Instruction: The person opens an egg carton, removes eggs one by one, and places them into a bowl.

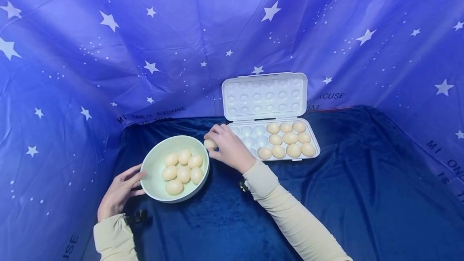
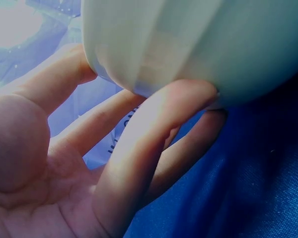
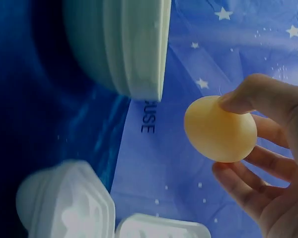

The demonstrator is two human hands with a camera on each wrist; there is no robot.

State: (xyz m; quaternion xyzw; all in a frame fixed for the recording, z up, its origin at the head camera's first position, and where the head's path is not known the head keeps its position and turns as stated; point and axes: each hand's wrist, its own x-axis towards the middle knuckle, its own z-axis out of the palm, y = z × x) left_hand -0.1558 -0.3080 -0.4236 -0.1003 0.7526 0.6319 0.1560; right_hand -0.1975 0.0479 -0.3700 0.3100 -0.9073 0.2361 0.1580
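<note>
My right hand pinches a pale brown egg between thumb and fingers, just right of the bowl's rim and above the left end of the egg carton. The pale green bowl holds several eggs. With the thumb at its rim and fingers against its lower side, my left hand grips the bowl from the left. In the left wrist view, those fingers touch the fluted outside. The white egg carton lies open, several eggs filling its right part; some cups at left are bare.
The carton's dimpled lid stands up behind its base, close to the starry blue backdrop. A dark blue velvet cloth covers the table. Both wrists carry small black camera mounts.
</note>
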